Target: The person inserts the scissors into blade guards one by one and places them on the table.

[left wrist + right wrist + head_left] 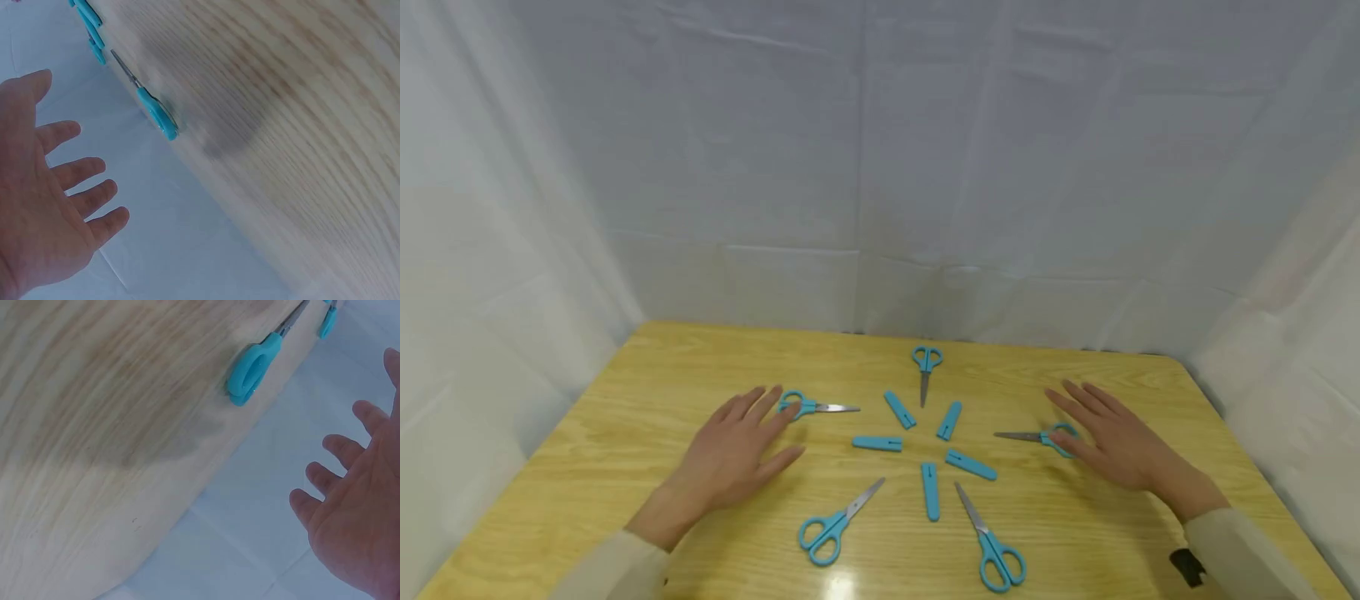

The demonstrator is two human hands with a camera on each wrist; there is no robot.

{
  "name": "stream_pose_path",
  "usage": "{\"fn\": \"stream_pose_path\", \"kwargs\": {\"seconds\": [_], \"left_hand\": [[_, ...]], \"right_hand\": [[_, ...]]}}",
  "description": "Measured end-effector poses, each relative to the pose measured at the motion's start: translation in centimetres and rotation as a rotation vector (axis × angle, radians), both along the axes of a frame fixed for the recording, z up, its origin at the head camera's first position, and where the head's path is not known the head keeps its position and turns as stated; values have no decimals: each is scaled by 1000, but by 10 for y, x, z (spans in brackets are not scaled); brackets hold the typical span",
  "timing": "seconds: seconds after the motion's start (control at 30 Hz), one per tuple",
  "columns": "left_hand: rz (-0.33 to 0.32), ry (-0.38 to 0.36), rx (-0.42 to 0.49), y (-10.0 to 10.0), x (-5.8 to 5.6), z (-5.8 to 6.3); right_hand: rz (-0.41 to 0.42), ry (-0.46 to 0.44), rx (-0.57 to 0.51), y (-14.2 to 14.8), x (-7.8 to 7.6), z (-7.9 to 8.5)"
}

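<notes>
My left hand (730,457) hovers over the left of the table with its fingers spread and holds nothing. Its fingertips overlap the handles of the left scissors (807,407), whose blades point inward. On the right, my right hand (1118,443) is likewise spread and holds nothing, its thumb across the handles of the right scissors (1045,437) in the head view. Both wrist views show a gap between the fingers and the nearest scissors (153,107). More blue-handled scissors lie at the back (926,367), front left (835,523) and front right (988,540), blades bare.
Several blue blade covers lie in a ring amid the scissors, among them a left cover (877,443) and a front cover (931,492). White sheeting (925,167) hangs behind and beside the wooden table (685,358). A small black piece (1187,567) shows beside the right sleeve.
</notes>
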State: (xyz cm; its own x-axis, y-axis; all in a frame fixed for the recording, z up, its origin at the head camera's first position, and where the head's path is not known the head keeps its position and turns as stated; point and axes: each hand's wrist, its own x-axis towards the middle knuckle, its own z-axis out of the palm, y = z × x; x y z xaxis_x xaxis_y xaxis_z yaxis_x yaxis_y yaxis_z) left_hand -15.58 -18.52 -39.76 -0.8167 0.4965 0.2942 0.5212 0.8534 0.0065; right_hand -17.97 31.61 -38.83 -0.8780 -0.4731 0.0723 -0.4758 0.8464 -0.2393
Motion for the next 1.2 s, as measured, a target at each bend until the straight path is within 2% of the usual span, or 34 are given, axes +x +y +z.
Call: {"fn": "stream_pose_path", "kwargs": {"seconds": [0.23,0.47,1.2], "left_hand": [[-16,14,23,8,-6,2],[-29,-22,33,14,-10,-1],[-111,-103,67,33,-20,-12]], "right_hand": [[31,-29,1,-6,-12,0],[40,-67,-13,-12,-18,2],[-15,-163,-31,-9,-12,-13]]}}
